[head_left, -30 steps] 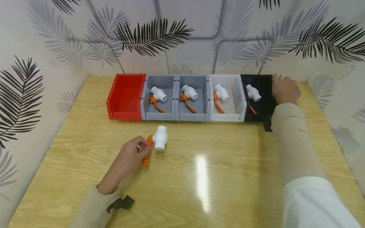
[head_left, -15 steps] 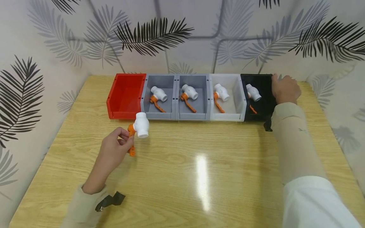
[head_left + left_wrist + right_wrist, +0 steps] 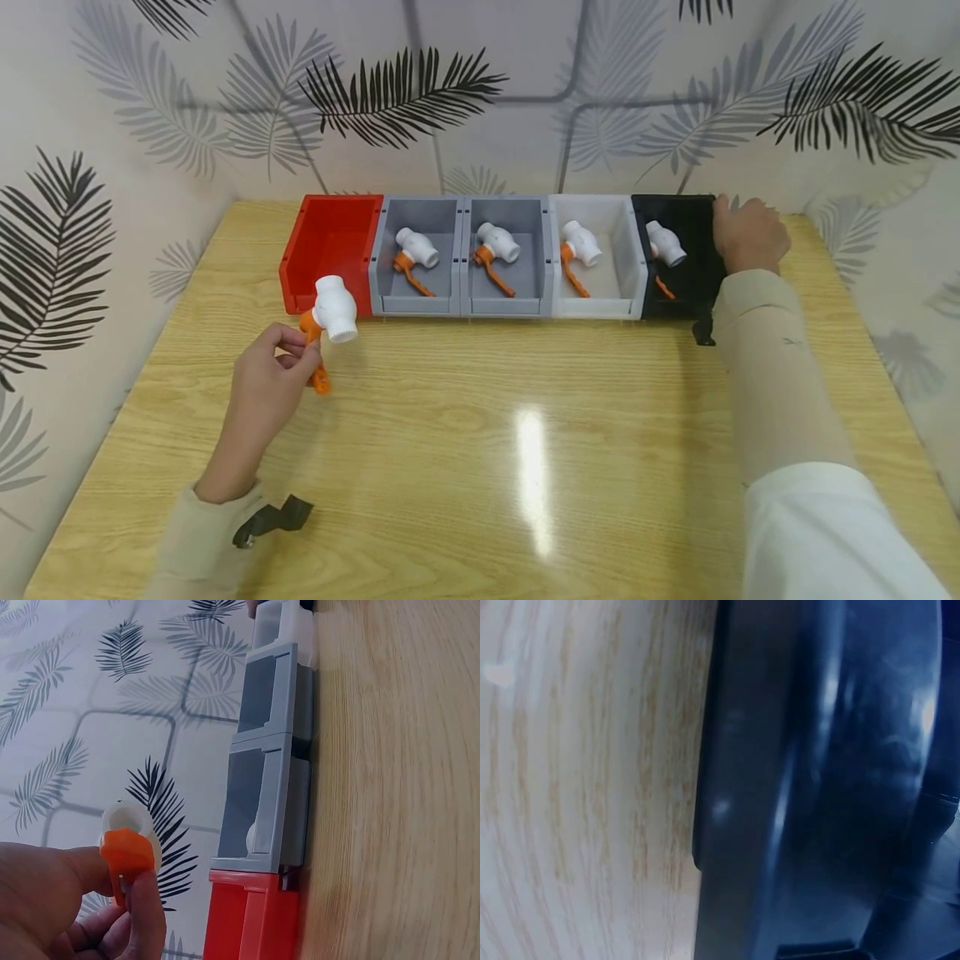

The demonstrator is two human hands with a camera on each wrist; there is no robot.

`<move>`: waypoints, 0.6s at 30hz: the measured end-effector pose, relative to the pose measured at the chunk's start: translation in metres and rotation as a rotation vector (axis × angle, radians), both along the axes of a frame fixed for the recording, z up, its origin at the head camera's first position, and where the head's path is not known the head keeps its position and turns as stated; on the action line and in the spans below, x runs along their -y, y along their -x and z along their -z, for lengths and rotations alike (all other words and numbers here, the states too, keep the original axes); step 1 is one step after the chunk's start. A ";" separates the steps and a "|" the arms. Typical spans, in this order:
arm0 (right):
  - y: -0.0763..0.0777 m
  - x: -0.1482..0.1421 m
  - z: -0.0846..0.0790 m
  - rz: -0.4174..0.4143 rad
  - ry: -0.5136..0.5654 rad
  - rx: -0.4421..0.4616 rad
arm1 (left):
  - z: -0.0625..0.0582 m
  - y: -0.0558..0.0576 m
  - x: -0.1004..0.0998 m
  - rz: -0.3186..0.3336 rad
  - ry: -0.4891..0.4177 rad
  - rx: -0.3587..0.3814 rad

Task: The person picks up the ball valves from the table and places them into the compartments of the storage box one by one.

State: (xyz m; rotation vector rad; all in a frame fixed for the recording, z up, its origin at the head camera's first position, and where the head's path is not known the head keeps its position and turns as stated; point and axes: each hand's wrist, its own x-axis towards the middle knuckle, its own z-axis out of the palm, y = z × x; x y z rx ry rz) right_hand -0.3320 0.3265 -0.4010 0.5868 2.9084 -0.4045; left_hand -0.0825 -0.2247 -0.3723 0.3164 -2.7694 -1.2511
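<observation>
My left hand pinches the orange lever of a white ball valve, held up just in front of the red bin. The valve's body overlaps that bin's front lip in the head view. In the left wrist view, the orange handle sits between thumb and fingers, with the white body behind it. My right hand grips the right wall of the black bin at the far end of the row; most of its fingers are hidden. Close up in the right wrist view is black plastic.
Two grey bins and a white bin stand between the red and black ones. Each of these three, and the black one, has a similar valve inside. The row stands on a wooden table near a leaf-patterned backdrop.
My left hand has carried the valve left and toward the bins, from in front of the first grey bin to the red bin's front. The right hand stays at the black bin.
</observation>
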 end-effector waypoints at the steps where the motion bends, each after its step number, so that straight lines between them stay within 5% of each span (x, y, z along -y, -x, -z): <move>1: 0.000 0.000 0.000 0.000 -0.001 0.000 | -0.001 0.000 0.001 -0.005 0.001 -0.005; 18: -0.001 0.001 -0.003 -0.003 -0.006 0.038 | 0.000 0.026 0.014 -0.067 -0.051 -0.018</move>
